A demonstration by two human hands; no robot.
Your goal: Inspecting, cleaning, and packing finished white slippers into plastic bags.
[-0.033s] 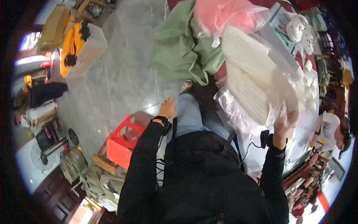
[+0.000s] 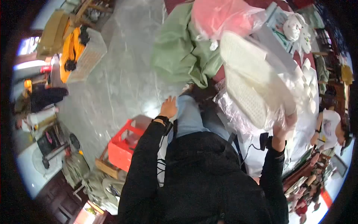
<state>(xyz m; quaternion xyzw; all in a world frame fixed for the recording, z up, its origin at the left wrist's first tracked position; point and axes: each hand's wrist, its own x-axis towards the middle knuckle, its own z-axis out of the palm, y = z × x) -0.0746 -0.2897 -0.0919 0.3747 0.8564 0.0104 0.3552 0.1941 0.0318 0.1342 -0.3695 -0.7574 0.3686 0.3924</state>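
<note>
My right hand (image 2: 285, 127), smeared by motion, grips the lower right end of a white, long, rounded piece with a dimpled surface (image 2: 246, 95). It looks like a pair of soles lying side by side, and its far right part is blurred. Crumpled clear plastic film (image 2: 235, 112) lies against its lower left edge. My left hand (image 2: 169, 107) rests at the side of my left knee, fingers spread, with nothing in it.
A white-covered table (image 2: 253, 151) is on my right. Green cloth (image 2: 175, 52) and a pink plastic bag (image 2: 223, 16) lie ahead. A red plastic stool (image 2: 121, 151) stands left; a white crate with orange cloth (image 2: 93, 52) is farther off. Another person (image 2: 328, 127) is at the far right.
The white piece has shifted slightly downward in the view along with my right hand. My left hand stays by my knee.
</note>
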